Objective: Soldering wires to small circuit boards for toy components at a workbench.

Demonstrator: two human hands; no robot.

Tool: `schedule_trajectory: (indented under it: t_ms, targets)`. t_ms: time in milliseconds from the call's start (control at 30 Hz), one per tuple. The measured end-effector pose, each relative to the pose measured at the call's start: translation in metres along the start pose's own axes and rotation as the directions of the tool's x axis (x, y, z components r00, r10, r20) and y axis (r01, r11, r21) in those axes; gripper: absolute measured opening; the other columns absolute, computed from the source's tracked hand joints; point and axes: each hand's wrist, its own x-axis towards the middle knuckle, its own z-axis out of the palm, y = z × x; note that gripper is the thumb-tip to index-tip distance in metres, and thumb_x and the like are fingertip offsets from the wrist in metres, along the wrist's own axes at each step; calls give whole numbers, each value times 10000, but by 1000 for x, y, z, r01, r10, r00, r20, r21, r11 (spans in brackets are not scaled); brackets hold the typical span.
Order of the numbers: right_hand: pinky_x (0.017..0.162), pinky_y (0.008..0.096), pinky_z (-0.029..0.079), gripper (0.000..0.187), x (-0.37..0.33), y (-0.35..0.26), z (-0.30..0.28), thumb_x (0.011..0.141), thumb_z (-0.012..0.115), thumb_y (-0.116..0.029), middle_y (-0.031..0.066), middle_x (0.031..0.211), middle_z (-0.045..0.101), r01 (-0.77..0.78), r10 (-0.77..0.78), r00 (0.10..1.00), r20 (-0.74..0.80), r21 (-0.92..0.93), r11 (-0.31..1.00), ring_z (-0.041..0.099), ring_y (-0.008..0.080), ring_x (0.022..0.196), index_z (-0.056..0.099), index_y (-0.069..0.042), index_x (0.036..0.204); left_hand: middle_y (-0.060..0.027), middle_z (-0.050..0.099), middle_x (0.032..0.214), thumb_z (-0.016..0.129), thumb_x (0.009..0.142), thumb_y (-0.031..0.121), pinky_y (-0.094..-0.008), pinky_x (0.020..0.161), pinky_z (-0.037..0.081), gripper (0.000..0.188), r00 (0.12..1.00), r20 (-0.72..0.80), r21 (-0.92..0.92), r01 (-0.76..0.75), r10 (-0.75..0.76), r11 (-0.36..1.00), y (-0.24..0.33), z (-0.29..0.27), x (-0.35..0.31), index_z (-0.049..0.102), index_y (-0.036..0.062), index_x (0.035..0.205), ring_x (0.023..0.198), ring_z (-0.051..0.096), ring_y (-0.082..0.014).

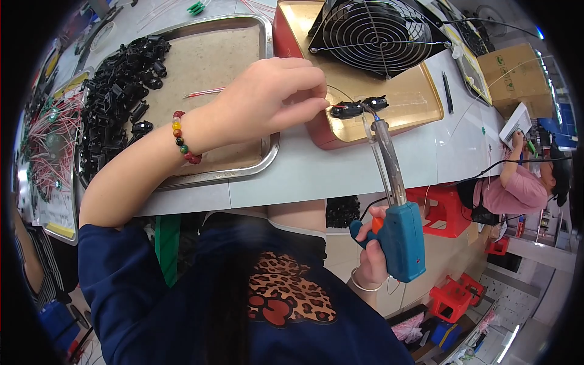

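Observation:
My right hand [372, 258] grips a teal soldering gun [404, 234] with an orange trigger. Its long metal barrel points up to a small black plastic part [347, 110], and the tip meets this part or is very close to it. Another black part [378, 102] lies right beside it, on the gold top of a red box [404, 118]. My left hand [277, 100] is closed, thumb and fingers pinching a thin red wire [336, 106] at the black part. Red and white wire ends [204, 92] stick out behind that hand, over a metal tray.
A black fan [380, 30] with a round wire grille stands on the box. Many black parts [112, 91] are heaped along the left of the metal tray [271, 52]. Red-and-white wires [55, 140] fill another tray at far left. A pen [448, 92] lies right; a person [517, 188] sits beyond.

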Motion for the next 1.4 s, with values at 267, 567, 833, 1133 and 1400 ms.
schedule_trajectory:
  t_ms: [267, 567, 833, 1133, 1400]
  targets:
    - [542, 230, 412, 495, -4, 3, -11, 734, 585, -174, 204, 1059, 554, 1, 1, 999, -39, 58, 998, 528, 161, 564, 495, 95, 1139, -97, 582, 781, 663, 806, 272, -291, 624, 452, 286, 978, -139, 147, 178, -157, 973, 0, -21, 9, 548, 24, 890, 718, 572, -188]
    - [562, 232, 419, 480, -8, 9, -22, 734, 572, -143, 200, 1058, 566, -3, 14, 994, -110, 99, 995, 531, 159, 570, 497, 92, 1147, -58, 532, 841, 708, 755, 258, -302, 693, 446, 285, 998, -60, 217, -9, 23, 976, 11, -31, 22, 594, 77, 945, 763, 537, -202]
    - [617, 245, 426, 435, -7, 8, -22, 773, 680, -182, 130, 961, 631, -37, 45, 998, -48, 162, 986, 555, 140, 679, 540, 31, 1125, -38, 480, 846, 716, 703, 128, -332, 738, 353, 161, 988, 128, 403, -126, 80, 906, 14, -19, 14, 625, 102, 832, 805, 469, -196]
    - [542, 262, 404, 291, 12, -2, -9, 743, 689, -243, 93, 712, 586, 99, -104, 995, -9, -240, 966, 542, 195, 614, 612, 31, 802, -41, 494, 810, 652, 757, 110, -315, 750, 345, 94, 998, 68, 209, -19, 4, 978, 12, -16, 5, 592, 67, 816, 767, 484, -190]
    - [553, 267, 428, 313, 12, 0, -9, 750, 691, -251, 104, 761, 608, 72, -74, 997, -4, -189, 979, 566, 208, 642, 625, 44, 832, -44, 479, 800, 637, 772, 131, -324, 761, 349, 93, 999, 46, 207, -11, 1, 978, 11, -11, 3, 584, 66, 814, 797, 481, -197]
